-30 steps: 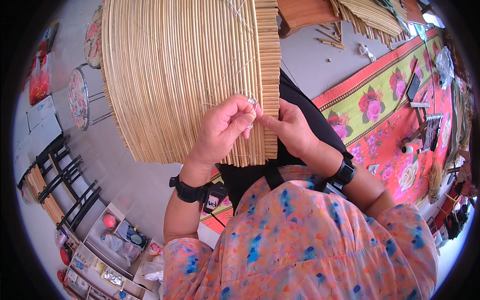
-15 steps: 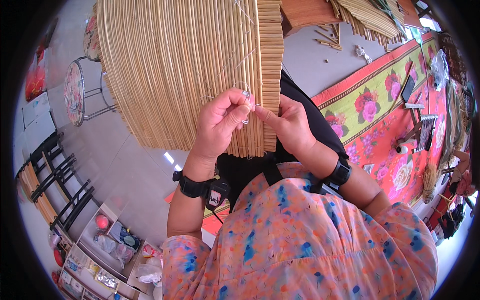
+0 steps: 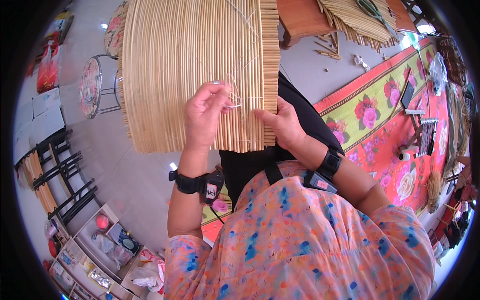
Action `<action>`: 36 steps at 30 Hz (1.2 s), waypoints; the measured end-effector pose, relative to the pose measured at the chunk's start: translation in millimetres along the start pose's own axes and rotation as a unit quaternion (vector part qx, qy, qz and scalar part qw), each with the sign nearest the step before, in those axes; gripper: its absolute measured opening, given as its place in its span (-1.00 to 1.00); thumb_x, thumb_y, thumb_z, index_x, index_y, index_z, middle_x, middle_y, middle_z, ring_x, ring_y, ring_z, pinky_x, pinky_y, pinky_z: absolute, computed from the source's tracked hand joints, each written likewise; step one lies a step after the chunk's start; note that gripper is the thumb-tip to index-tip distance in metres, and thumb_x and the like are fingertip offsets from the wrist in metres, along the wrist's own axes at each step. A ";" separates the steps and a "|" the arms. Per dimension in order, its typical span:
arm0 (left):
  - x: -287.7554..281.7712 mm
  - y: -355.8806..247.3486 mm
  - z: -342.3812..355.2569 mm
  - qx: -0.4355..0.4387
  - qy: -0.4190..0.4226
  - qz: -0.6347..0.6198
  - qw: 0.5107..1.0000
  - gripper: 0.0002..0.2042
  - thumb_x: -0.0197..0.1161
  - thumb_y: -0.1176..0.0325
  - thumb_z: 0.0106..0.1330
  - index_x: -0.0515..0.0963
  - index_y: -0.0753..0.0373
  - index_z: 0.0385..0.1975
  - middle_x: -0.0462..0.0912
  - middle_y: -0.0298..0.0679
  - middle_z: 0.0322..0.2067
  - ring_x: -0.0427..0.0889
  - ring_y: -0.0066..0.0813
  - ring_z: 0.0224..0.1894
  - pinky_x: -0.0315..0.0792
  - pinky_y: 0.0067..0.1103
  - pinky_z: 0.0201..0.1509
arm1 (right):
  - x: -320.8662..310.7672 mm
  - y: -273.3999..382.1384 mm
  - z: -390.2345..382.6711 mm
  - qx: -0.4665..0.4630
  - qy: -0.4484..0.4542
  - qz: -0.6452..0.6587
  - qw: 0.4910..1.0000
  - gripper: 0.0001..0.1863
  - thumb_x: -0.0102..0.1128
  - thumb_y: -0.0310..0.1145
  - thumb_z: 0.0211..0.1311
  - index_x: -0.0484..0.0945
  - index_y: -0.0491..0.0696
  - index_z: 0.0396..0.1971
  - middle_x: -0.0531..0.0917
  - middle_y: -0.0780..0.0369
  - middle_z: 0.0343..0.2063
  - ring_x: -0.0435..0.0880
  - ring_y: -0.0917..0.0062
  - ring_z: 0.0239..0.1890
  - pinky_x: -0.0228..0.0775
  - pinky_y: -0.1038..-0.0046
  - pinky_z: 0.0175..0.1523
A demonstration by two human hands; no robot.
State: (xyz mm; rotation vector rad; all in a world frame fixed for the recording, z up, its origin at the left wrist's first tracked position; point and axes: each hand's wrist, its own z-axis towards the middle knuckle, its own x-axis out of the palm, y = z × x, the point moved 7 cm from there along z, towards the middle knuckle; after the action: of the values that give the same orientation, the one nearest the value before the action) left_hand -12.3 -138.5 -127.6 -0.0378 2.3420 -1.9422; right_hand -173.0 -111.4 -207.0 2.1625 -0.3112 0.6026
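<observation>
a: start at the far left. what's there?
b: a round floral stool [image 3: 90,89] on the floor, just beyond the left edge of the stalk mat [image 3: 165,75]. the mat lies over the person's lap, its upper stalks running away from the body, up the view.
a: and the left hand [image 3: 202,112]?
b: above the mat, right of its middle. its fingers are pinched together on a pale thread [image 3: 236,106], which hangs in a loose loop just to the right of the fingertips. whether a needle is in that pinch, i cannot tell.
a: so which hand is nearer the thread?
b: the left; it has hold of it. the loop lies between the two hands, over the upper stalks and short of the mat's right edge. there, stalk ends [image 3: 270,60] stick out crosswise, about square to the upper stalks.
a: where does the right hand [image 3: 289,127] come in?
b: at that right edge, near the corner closest to the body. its thumb presses on top and the other fingers seem tucked beneath, gripping the mat. it stands apart from the loop, which is up and to the left of its thumb.
a: farther right?
b: a wooden bench [image 3: 305,22] with more stalks on it, then a flowered sheet [image 3: 370,135] on the floor.
</observation>
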 end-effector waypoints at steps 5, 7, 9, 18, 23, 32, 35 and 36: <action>-34.9 -21.9 -21.7 0.030 -0.046 0.045 0.997 -0.88 0.08 0.44 0.40 0.54 0.32 -0.26 0.53 -0.36 -0.58 0.48 -0.71 -0.56 0.35 -0.75 -0.52 | 9.0 18.5 -6.0 -0.038 0.014 -0.007 0.999 -0.68 0.22 -0.56 0.12 0.48 -0.23 -0.09 0.64 0.19 -0.20 0.63 0.55 -0.19 0.50 0.48 -0.03; -40.0 -38.2 -37.1 0.045 -0.056 0.100 0.992 -0.88 0.08 0.45 0.39 0.54 0.33 -0.26 0.51 -0.36 -0.62 0.45 -0.72 -0.60 0.32 -0.75 -0.55 | 17.0 34.2 -12.5 -0.059 0.016 -0.016 0.998 -0.70 0.23 -0.57 0.10 0.50 -0.23 -0.12 0.64 0.20 -0.23 0.62 0.57 -0.22 0.49 0.48 -0.05; -42.2 -54.8 -50.7 0.083 -0.070 0.149 0.983 -0.89 0.10 0.46 0.38 0.55 0.34 -0.25 0.47 -0.39 -0.66 0.38 -0.75 -0.65 0.24 -0.76 -0.61 | 26.1 55.2 -20.7 -0.082 0.037 -0.038 0.995 -0.69 0.21 -0.58 0.11 0.50 -0.23 -0.10 0.64 0.21 -0.23 0.62 0.58 -0.23 0.48 0.50 -0.06; -16.9 -151.7 -97.7 0.264 -0.091 0.195 0.940 -0.90 0.16 0.50 0.33 0.59 0.35 -0.25 0.41 -0.45 -0.66 0.30 -0.79 -0.65 0.15 -0.77 -0.60 | 42.4 157.6 -93.7 -0.203 0.051 -0.146 0.967 -0.72 0.22 -0.57 0.09 0.53 -0.25 -0.16 0.63 0.27 -0.33 0.56 0.67 -0.33 0.44 0.58 -0.19; -15.1 -184.7 -127.1 0.315 -0.116 0.180 0.925 -0.88 0.15 0.53 0.33 0.58 0.37 -0.22 0.41 -0.44 -0.66 0.33 -0.76 -0.64 0.18 -0.76 -0.59 | 35.7 223.1 -151.6 -0.300 0.007 -0.203 0.932 -0.78 0.22 -0.55 0.09 0.54 -0.21 -0.22 0.61 0.33 -0.42 0.51 0.74 -0.44 0.35 0.66 -0.33; -4.0 -221.5 -218.6 0.396 -0.138 0.068 0.905 -0.83 0.20 0.56 0.28 0.60 0.40 -0.16 0.63 -0.33 -0.49 0.40 -0.77 -0.61 0.28 -0.78 -0.57 | 29.5 264.5 -292.0 -0.449 -0.045 -0.251 0.856 -0.68 0.16 -0.59 0.09 0.51 -0.27 -0.10 0.65 0.23 -0.28 0.59 0.68 -0.30 0.42 0.63 -0.13; 2.6 -231.7 -248.8 0.402 -0.151 0.066 0.901 -0.82 0.19 0.56 0.30 0.60 0.40 -0.14 0.54 -0.40 -0.58 0.35 -0.78 -0.63 0.25 -0.78 -0.58 | 22.1 256.7 -331.1 -0.477 -0.044 -0.248 0.842 -0.69 0.16 -0.60 0.07 0.53 -0.26 -0.12 0.65 0.24 -0.29 0.59 0.69 -0.31 0.42 0.62 -0.16; 6.7 -234.5 -258.3 0.404 -0.149 0.060 0.901 -0.82 0.18 0.55 0.30 0.59 0.40 -0.13 0.51 -0.42 -0.60 0.34 -0.78 -0.63 0.24 -0.78 -0.58 | 16.4 252.4 -339.2 -0.483 -0.039 -0.251 0.838 -0.69 0.16 -0.60 0.07 0.53 -0.26 -0.13 0.65 0.25 -0.30 0.59 0.70 -0.32 0.41 0.63 -0.18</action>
State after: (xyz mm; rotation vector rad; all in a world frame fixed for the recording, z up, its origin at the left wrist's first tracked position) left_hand -53.0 70.0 149.3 -0.1117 1.1961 -2.4549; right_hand -370.3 3.3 149.3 1.1902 -0.0419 0.0035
